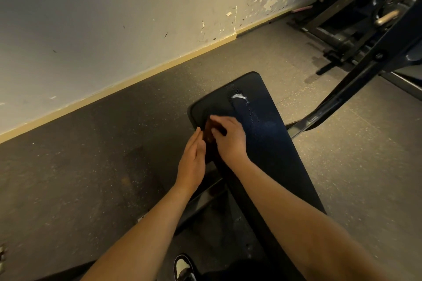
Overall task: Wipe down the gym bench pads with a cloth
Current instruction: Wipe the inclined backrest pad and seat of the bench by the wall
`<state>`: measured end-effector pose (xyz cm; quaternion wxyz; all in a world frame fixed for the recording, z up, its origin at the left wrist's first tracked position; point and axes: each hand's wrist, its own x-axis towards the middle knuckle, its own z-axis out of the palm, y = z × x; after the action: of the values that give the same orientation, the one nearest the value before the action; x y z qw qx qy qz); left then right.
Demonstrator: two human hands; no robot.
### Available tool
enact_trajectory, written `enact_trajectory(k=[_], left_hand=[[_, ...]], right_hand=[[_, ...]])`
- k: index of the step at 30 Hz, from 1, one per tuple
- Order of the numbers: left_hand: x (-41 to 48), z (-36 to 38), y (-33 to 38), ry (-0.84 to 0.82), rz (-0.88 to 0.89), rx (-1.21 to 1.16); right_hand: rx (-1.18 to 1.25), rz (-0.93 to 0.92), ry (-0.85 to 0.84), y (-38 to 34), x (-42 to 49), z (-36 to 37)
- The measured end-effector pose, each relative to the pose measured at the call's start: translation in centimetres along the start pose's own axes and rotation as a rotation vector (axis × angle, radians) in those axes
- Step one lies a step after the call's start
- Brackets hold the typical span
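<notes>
A dark navy bench pad [269, 143] runs from the lower middle up to the centre, with a torn patch showing white near its far end. A dark brownish cloth [209, 132] lies at the pad's left edge. My right hand [228, 137] has its fingers curled over the cloth, pressing it onto the pad. Beside the cloth, my left hand [194, 157] is at the pad's left side with straight fingers, its fingertips touching the cloth's edge. Most of the cloth is hidden under the hands.
Speckled dark rubber floor [91, 166] lies to the left, and a scuffed wall with a yellow skirting [114, 84] runs behind it. A black machine frame [356, 70] stands at the right and back right. A shoe [183, 268] shows at the bottom.
</notes>
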<state>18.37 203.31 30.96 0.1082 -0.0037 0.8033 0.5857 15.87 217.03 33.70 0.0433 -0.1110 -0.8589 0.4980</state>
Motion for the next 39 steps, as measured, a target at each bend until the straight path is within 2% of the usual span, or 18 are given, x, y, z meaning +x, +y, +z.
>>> enact_trajectory(k=[3,12,14,17,21,25,28,31,34,36,39], left_hand=[[0.0,-0.1,0.2,-0.013,0.002,-0.014],[-0.1,-0.5,0.8,-0.052,0.010,0.061],[-0.1,-0.7,0.9,-0.071,0.002,0.070],[-0.1,-0.7,0.6,-0.065,0.010,0.075],[0.1,-0.4,0.3,-0.039,0.024,0.015],[-0.9,-0.8,0.1,-0.013,-0.045,-0.090],[-1.8,-0.9,0.5,0.010,-0.100,-0.182],[-0.5,-1.3,2.4,0.066,-0.050,-0.248],[2.2,-2.8,4.0,0.166,0.072,-0.079],[4.1,-3.8,4.6,0.242,0.158,0.024],[6.5,-3.6,4.6,0.154,0.167,0.097]], right_hand=[[-0.008,0.026,0.020,-0.3,0.8,0.9],[-0.073,-0.050,-0.060,2.1,-2.5,1.3],[-0.042,-0.046,0.024,1.3,-0.9,0.2],[0.149,0.091,0.141,-0.6,2.1,-0.4],[0.060,0.077,0.049,-0.4,0.1,2.2],[0.117,0.137,-0.035,0.4,-2.9,2.2],[0.257,0.245,-0.122,-1.1,-2.7,1.8],[0.417,0.239,-0.140,-3.9,-1.9,2.0],[0.397,0.150,-0.137,-6.2,-0.7,2.2],[0.267,0.064,-0.074,-6.6,0.5,2.0],[0.120,0.077,-0.004,-6.0,2.0,1.7]])
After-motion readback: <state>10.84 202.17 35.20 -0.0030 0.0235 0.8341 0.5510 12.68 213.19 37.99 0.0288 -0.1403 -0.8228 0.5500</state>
